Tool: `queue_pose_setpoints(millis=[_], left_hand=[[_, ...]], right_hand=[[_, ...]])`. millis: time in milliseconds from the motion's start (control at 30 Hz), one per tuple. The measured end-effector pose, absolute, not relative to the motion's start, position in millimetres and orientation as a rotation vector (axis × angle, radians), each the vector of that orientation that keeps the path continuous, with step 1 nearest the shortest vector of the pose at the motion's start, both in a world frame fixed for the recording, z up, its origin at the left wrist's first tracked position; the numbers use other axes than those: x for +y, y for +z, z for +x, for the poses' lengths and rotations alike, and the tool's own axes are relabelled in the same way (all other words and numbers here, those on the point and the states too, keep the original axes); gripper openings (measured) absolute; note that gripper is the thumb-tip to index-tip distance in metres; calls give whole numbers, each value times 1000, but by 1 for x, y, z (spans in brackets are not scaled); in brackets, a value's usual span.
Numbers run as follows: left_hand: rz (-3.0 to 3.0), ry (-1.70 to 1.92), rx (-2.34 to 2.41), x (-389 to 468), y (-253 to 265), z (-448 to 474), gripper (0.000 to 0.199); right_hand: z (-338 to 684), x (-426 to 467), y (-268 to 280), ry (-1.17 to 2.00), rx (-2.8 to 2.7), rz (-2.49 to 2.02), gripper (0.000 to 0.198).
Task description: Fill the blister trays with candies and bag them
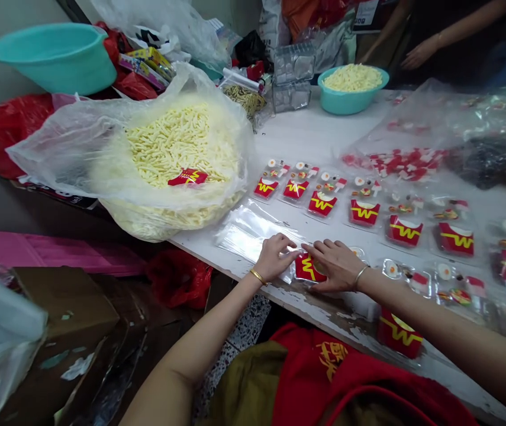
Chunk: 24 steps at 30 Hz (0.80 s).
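Note:
A small red fries carton with a yellow zigzag mark lies in a clear plastic bag at the near table edge. My right hand grips this bag from the right, its fingers and thumb around the carton. At the left edge, my left hand pinches the bag between thumb and fingers. Beside and partly behind my left hand is a stack of flat clear bags. Filled packets, each with a red carton and tiny food pieces, lie in a row beyond, one of them a nearby packet.
A large plastic sack of pale yellow fry-shaped sticks stands left, a red carton on top. Behind are a turquoise basin of sticks and another turquoise basin. Red and white pieces lie right. Another person's hand shows at back right.

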State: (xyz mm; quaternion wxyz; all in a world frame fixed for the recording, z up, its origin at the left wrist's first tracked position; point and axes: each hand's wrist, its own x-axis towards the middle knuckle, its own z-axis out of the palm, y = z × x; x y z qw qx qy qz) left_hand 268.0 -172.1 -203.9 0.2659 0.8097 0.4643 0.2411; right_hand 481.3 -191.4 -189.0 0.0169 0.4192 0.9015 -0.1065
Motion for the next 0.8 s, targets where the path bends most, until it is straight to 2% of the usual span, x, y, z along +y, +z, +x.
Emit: queue_pose_setpoints(millis=[100,167,300,433,533,800], left_hand=[[2346,573,1288,-184,-201,273,46],[2437,498,1332,-189,-203,279,54],[2510,449,1434,-192,-210,284,38],[2490,430,1693,-196,-211,275,33],[2448,294,1903,-202,-209,265,14],[2393,309,1731,-214,-203,268,16]], right_hand=[[475,-195,-193,-291,2774,1385,103],[473,-198,-194,-258,2764,1439,103],[473,-202,-196,-261,2788,1466,104],[475,-202,-199,-293,2777,1486,100],[473,-201,-201,-295,2747,1550,97],[462,-200,-197,-282,2593,1695,89]])
